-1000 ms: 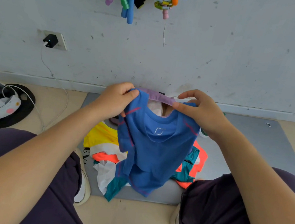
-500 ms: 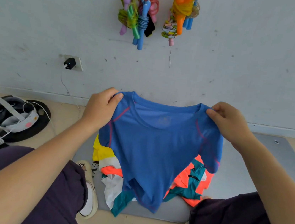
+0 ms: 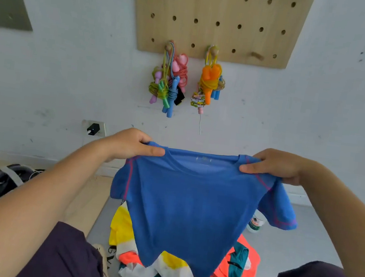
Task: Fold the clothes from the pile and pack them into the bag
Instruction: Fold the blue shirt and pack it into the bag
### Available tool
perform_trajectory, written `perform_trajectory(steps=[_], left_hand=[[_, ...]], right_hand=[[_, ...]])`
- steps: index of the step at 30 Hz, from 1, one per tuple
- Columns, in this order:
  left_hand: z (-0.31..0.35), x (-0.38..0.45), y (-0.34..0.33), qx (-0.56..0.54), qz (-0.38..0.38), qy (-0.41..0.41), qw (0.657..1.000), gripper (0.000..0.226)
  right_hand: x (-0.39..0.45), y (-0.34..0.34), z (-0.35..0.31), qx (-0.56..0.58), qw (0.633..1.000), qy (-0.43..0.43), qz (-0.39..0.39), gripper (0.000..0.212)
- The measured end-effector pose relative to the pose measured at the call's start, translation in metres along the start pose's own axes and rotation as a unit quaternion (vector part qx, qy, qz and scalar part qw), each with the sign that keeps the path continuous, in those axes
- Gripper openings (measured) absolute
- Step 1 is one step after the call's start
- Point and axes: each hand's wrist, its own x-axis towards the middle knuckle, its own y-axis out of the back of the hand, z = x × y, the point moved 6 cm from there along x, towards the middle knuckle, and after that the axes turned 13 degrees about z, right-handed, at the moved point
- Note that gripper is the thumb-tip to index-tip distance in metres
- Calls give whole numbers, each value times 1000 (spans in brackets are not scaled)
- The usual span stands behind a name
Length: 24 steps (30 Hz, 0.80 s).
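A blue t-shirt [image 3: 186,210] with pink seams hangs spread out in front of me. My left hand [image 3: 128,144] pinches its left shoulder and my right hand [image 3: 277,165] pinches its right shoulder, both at chest height. Its hem dangles just above the pile of clothes [image 3: 183,274], a heap of yellow, white, orange and teal garments lying on the grey mat [image 3: 283,245] between my knees. No bag is in view.
A small white bottle [image 3: 255,223] stands on the mat behind the shirt's right sleeve. A headset with straps [image 3: 8,182] lies on the floor at left. Jump ropes [image 3: 172,84] hang from a wooden pegboard [image 3: 219,18] on the wall ahead.
Both hands moved apart to the shoulders and lifted the shirt, which went from bunched to fully spread. The view tilted upward, showing the pegboard.
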Motion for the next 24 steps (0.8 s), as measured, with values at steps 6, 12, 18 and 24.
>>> perform_trajectory(steps=[6,12,18,24], left_hand=[[15,-15,22,-104,69,-18,992,45],[33,-31,30,-166,184,-34,968,43],[28,-52,27,10,150,-59,987,46],[38,-73,28,-45,-74,-42,995,64]], right_hand=[[-18,16,-29,172,976,94,90,32],[-38,17,-48,115,959,126,226,30],[-58,5,-34,-22,984,85,154,38],[-78,-10,-28,-98,990,44,-91,31]])
